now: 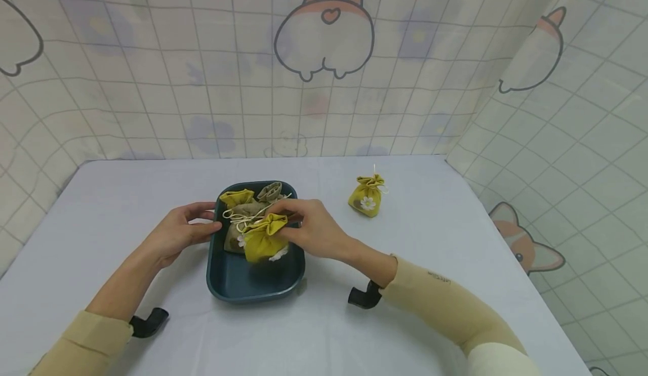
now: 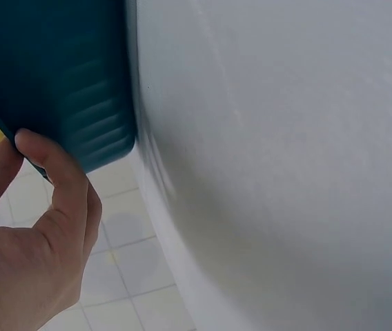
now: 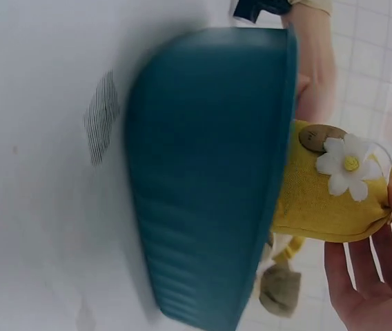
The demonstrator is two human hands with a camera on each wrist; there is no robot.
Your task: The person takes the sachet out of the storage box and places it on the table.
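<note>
Two hands worked at one dark teal tray (image 1: pixel 230 283) that sat on the white table (image 1: pixel 405 319) straight ahead of the person. Nearest the body, the tray's front end was bare. Just past that, the right hand (image 1: pixel 309 231) reached in over the tray's right rim and pinched the gathered neck of a yellow pouch (image 1: pixel 263 240) between thumb and fingers, the fingers curled round the cloth. That pouch hung with its neck up and its round bottom down, so its long axis stood near upright, slightly tilted, over the middle of the tray; whether its base touched the tray floor could not be told. In the right wrist view the pouch (image 3: pixel 320 196) showed a white daisy (image 3: pixel 342 163) on its side and lay right against the tray's rim.

The left hand (image 1: pixel 179 232) was at the tray's left wall, thumb and fingers bent round the rim and holding it, as the left wrist view showed with the thumb (image 2: pixel 58 172) against the ribbed side of the tray (image 2: pixel 58 76). So the right hand was the one on the pouch, and the left only steadied the tray.

Farther back in the tray lay more pouches (image 1: pixel 253 201), yellow and tan, with cream cords tangled among them. Well apart, beyond and to the right of the right hand, a lone yellow pouch (image 1: pixel 367 197) stood upright on the table
</note>
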